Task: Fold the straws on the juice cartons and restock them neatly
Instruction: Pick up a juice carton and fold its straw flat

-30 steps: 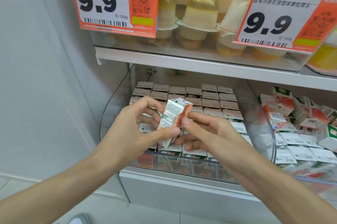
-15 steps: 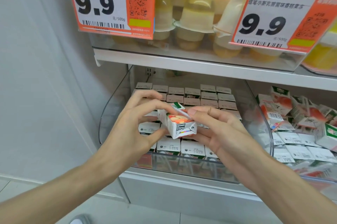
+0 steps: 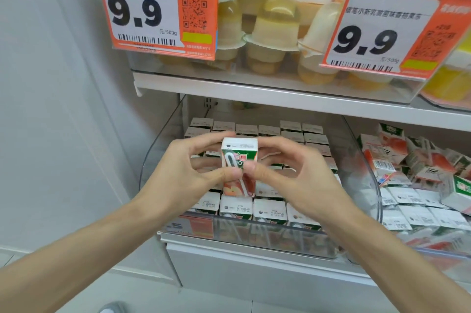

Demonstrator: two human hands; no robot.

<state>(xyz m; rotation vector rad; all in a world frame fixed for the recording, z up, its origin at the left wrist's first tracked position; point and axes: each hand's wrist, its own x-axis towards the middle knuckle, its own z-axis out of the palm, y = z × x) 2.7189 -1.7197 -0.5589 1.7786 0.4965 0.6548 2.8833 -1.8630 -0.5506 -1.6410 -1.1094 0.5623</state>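
Note:
A small juice carton [image 3: 239, 157] with a green top band and red fruit picture stands upright between my two hands, above the clear bin [image 3: 367, 185]. Its wrapped straw [image 3: 227, 160] runs down the carton's front. My left hand [image 3: 193, 170] grips the carton from the left, thumb pressed on its front. My right hand [image 3: 285, 172] grips it from the right, thumb meeting the left thumb at the carton's middle. Neat rows of upright cartons [image 3: 270, 208] fill the bin beneath.
A second bin at the right holds loose, jumbled cartons [image 3: 418, 167]. A white shelf [image 3: 280, 98] overhead carries jelly cups [image 3: 275, 30] and two orange 9.9 price tags [image 3: 158, 7]. A grey wall panel [image 3: 63, 109] closes the left side.
The carton has been turned from lying sideways to standing upright with its front toward me. Both thumbs have come together on its front. The view has moved closer to the shelf.

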